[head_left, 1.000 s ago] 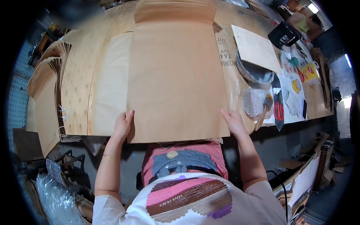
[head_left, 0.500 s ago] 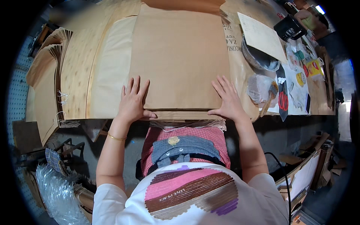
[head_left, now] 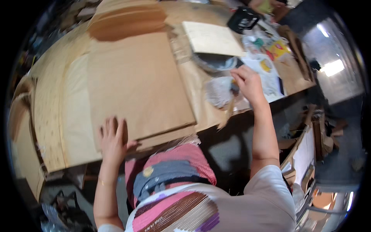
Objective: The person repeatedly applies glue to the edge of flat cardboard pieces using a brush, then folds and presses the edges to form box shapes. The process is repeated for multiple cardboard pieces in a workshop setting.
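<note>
A stack of large brown paper sheets (head_left: 135,81) lies on the table in front of me, its near edges slightly stepped. My left hand (head_left: 112,141) rests open at the stack's near left corner, fingers spread on the paper and thumb along the near edge. My right hand (head_left: 250,84) is over the table's right part, fingertips pressed together beside a dark bowl (head_left: 216,65). Whatever it may hold is hidden. Just left of that hand sits a clear plastic-wrapped bundle (head_left: 219,92), with a brush (head_left: 230,110) next to it, its wooden handle toward the table edge.
A pale flat board (head_left: 212,38) covers part of the bowl. Further back stand a black container (head_left: 243,19) and a yellow packet (head_left: 279,49). More folded brown paper (head_left: 23,123) hangs at the left table end. Another person (head_left: 266,5) is at the far right.
My right hand has left the stack's near right corner and moved right, its fingers closing. My left hand stays at the left corner. The view has turned to the right.
</note>
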`<state>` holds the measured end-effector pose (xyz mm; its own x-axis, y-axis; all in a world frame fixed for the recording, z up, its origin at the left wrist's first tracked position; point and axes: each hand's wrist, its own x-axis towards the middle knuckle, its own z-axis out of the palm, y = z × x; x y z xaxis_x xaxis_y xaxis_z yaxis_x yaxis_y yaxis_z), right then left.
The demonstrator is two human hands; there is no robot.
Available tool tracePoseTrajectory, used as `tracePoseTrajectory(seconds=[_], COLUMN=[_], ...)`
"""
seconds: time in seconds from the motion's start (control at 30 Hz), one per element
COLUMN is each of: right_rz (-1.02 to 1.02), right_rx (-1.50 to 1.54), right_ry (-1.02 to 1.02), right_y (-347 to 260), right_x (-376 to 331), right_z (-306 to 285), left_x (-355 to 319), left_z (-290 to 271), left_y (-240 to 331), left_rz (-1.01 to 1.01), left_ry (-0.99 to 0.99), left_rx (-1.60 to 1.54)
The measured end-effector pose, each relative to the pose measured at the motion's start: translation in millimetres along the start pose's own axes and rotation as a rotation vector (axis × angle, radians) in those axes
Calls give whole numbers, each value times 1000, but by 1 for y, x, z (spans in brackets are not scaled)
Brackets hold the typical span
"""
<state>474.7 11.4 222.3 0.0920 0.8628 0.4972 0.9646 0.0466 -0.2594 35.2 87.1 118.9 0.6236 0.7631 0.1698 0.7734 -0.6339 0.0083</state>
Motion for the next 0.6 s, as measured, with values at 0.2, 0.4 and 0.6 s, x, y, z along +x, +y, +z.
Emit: tracePoseTrajectory(seconds=[0.2,0.4,0.6], right_rz=[-60,-140,448], right_rx=[-452,-266,361], right_ry=[-377,-179,167], right_y=[28,33,47], right_x=[-72,-76,27], right_z=[0,13,34], left_x=[-84,-71,-81], left_z=[60,127,128], left_y=[36,27,17], left_rz=[347,29,33], left_ry=[-211,-314,-228], left_rx=[-350,-370,-318])
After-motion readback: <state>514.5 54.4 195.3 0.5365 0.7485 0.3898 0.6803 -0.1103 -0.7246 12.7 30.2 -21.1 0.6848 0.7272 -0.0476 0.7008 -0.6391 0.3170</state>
